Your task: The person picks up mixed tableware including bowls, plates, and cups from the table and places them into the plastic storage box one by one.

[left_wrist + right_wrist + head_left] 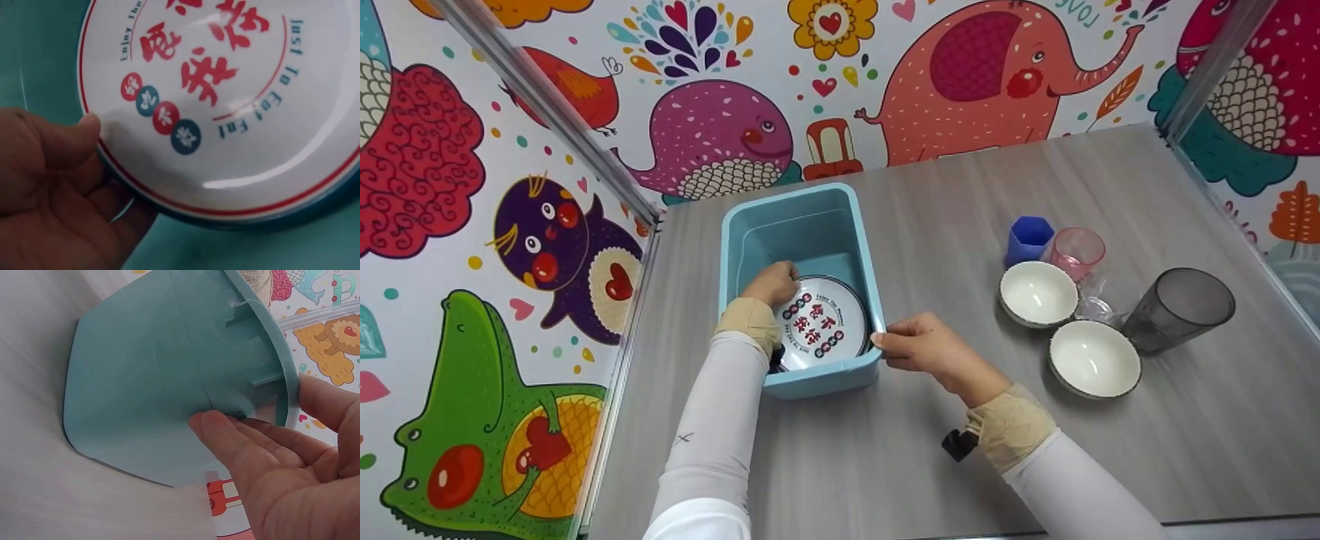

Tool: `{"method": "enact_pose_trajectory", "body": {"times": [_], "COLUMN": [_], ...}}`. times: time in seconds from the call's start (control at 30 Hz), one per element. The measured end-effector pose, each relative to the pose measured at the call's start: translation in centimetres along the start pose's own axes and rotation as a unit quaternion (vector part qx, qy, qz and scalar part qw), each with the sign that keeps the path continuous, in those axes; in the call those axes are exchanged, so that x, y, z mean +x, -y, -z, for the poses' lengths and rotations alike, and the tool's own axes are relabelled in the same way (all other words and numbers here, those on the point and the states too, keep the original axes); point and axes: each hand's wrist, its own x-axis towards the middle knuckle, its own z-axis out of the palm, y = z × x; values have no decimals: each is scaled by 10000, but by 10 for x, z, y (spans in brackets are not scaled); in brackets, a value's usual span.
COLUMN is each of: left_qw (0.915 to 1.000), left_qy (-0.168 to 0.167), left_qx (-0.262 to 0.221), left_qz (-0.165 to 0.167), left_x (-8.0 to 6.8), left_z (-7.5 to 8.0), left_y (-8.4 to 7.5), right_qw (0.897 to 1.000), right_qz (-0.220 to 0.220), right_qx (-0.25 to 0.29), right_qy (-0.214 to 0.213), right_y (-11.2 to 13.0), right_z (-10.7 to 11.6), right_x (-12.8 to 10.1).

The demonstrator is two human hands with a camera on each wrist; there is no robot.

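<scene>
A white plate point(825, 319) with red characters and a dark rim lies inside the blue plastic bin point(799, 384), toward its near end. My left hand point(772, 283) reaches into the bin and pinches the plate's edge. In the left wrist view, the thumb of that hand point(62, 174) lies on the plate's top and the fingers curl beneath its rim. My right hand point(926, 346) grips the bin's near right corner. The right wrist view shows that hand point(287, 455) with its thumb over the bin's rim and its fingers against the outer wall point(135, 382).
Right of the bin, two white bowls point(1039, 295) stand near a blue cup point(1029, 240), a pink cup point(1078, 253), a clear glass point(1096, 304) and a tall grey tumbler point(1181, 311). Patterned panels point(840, 82) border the wooden table point(945, 217) at back and left.
</scene>
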Motion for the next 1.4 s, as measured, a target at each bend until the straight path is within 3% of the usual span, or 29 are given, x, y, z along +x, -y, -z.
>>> {"method": "enact_pose_trajectory", "body": {"times": [0.5, 1.07, 1.4], "left_qw": [9989, 9963, 9943], "left_qy": [306, 747, 860], "left_qx": [-235, 142, -79], "left_qz": [284, 393, 623], "left_x": [5, 6, 7], "left_z": [-1, -7, -10], "left_y": [1, 2, 3], "right_qw": [9998, 9998, 9998], "right_qz": [119, 145, 128], "right_qx": [94, 58, 91], "right_qy": [105, 113, 134], "right_y": [-3, -1, -1], "right_z": [1, 1, 0], "right_x": [0, -2, -1]}}
